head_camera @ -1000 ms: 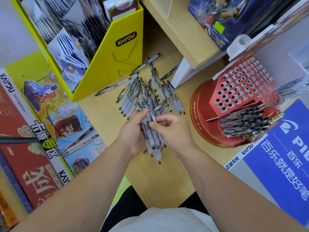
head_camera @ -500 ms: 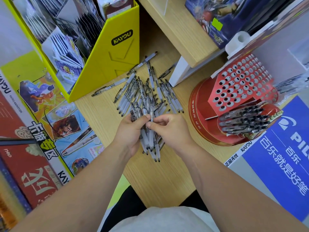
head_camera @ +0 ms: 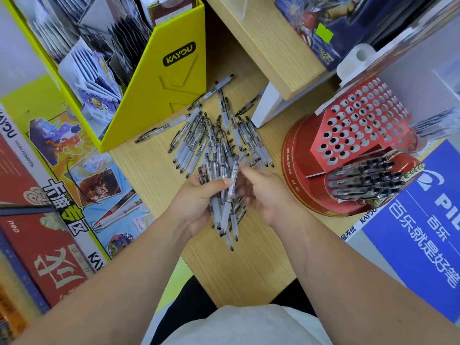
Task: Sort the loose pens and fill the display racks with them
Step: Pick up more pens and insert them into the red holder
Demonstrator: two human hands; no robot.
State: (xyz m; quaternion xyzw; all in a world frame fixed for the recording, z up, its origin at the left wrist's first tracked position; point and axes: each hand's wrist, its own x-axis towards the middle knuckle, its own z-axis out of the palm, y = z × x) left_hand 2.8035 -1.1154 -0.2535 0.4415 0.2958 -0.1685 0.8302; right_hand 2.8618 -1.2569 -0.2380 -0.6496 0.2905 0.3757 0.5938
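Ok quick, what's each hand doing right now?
Left hand: grips a bundle of pens.
Right hand: curled beside the bundle; a grip cannot be told.

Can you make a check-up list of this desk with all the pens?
Surface: wooden table, bare near the person.
Job's things: loose pens scattered; red rack with upper holes empty; racked pens on its lower tier.
Clutter: yellow card box beside the pile.
Grips: left hand holds a bundle of pens; right hand at the bundle, grip blurred.
Cables: nothing seen.
Surroundings: blue sign, wooden shelf.
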